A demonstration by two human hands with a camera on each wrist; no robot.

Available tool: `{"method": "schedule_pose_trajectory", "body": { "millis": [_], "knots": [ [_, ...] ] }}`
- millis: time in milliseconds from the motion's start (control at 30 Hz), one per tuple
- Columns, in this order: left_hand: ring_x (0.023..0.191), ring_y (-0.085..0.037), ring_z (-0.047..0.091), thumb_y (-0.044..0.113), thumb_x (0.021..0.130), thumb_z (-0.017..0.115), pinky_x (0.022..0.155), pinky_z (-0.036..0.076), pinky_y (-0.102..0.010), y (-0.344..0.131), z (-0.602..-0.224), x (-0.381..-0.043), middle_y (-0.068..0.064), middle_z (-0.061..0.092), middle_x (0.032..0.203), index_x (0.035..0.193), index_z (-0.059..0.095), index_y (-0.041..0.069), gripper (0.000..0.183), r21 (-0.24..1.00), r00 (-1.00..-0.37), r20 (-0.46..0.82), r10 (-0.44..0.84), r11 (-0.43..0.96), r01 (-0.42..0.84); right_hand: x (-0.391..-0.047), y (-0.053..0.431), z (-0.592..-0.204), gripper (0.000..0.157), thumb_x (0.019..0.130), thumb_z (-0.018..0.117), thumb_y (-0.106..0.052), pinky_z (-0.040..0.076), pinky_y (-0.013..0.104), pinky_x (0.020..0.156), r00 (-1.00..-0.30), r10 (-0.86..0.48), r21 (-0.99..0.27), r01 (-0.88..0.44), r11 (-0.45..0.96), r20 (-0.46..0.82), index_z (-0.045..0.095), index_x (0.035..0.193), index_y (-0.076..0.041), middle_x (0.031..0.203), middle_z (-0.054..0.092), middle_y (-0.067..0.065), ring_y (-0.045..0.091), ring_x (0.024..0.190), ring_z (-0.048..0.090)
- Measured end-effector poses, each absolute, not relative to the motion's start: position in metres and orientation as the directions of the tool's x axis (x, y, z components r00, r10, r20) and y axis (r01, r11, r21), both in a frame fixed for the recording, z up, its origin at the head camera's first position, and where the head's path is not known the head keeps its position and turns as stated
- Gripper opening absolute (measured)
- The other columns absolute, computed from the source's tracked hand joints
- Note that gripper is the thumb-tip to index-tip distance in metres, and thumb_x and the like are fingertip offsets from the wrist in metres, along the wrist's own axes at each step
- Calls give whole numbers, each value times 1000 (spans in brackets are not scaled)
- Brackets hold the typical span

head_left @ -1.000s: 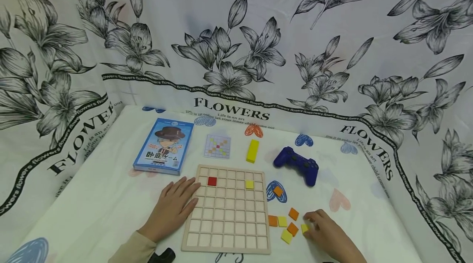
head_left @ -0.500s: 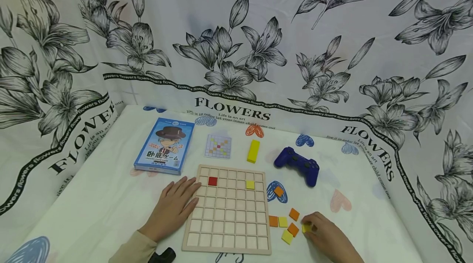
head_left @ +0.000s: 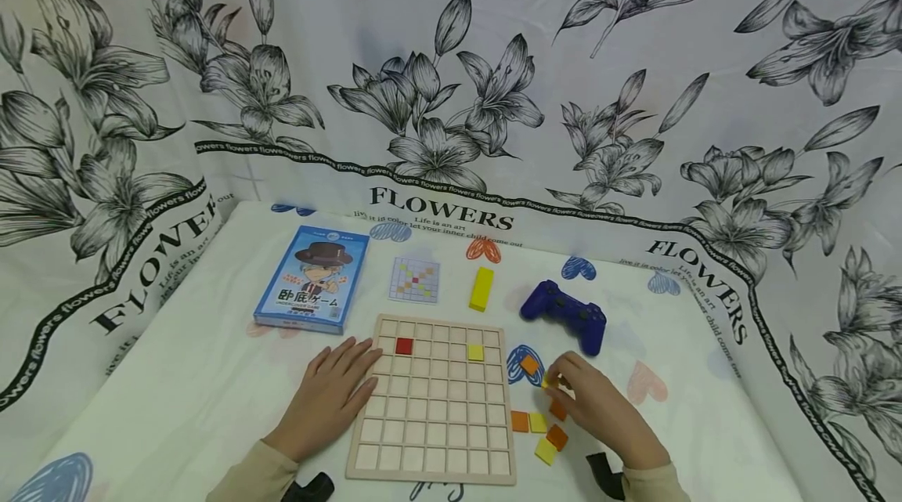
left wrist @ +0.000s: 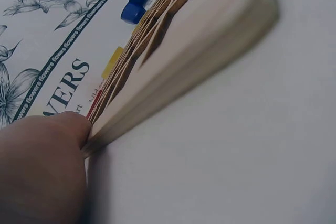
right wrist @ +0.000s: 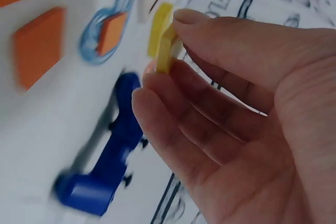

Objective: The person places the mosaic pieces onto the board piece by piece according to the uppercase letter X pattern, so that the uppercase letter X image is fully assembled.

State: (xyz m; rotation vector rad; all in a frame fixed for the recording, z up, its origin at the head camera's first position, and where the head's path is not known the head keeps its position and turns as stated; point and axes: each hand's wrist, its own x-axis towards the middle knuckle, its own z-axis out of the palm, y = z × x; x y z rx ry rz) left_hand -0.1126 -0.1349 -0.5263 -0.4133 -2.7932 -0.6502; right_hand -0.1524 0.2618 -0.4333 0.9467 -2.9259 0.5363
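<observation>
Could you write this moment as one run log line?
left hand: touches grid board at its left edge | right hand: pinches yellow tile beside board | set in board: red tile, second yellow tile

white fabric [head_left: 634, 55] w/ b&w line-drawn lilies [head_left: 437, 153] hangs in front of me & round both sides, w/ some soft folds. low down runs a wavy blk band [head_left: 479, 190] w/ tiny repeated "flowers", then big blk lettering [head_left: 441, 209], same word, + smaller txt under it. my counter [head_left: 705, 439] has a wht cover w/ scribbly hearts [head_left: 579, 268], blue, red & pale pink. light's soft, approx even, bit yellowish upper l.
</observation>
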Motion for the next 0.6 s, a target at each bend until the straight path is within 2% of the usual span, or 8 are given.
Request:
{"method": "schedule_pose_trajectory", "body": {
  "millis": [267,500,600],
  "knots": [
    [139,-29,34,39,98,51,112,20,-55,-135,-525,-114,-3,46,146,141,49,21,47,402,-931,291,221,855,329,-185,198,-432,15,84,74,-14,53,21,74,-700,-702,-189,-713,675,134,63,95,-14,96,59,-6,9,88,57],
    [138,-28,35,39,98,52,112,21,-55,-135,-524,-114,-3,46,146,141,49,22,47,399,-930,291,223,855,330,-195,141,-437,11,90,68,-17,52,19,75,-630,-775,-267,-756,598,48,63,98,-12,98,60,-2,9,87,57],
    [138,-28,35,39,97,53,112,21,-55,-136,-525,-113,-2,47,146,140,50,22,46,398,-933,288,217,859,323,-196,123,-444,10,91,67,-19,51,17,73,-628,-778,-290,-745,600,3,63,98,-13,97,60,-3,7,84,56]
  ]
}}
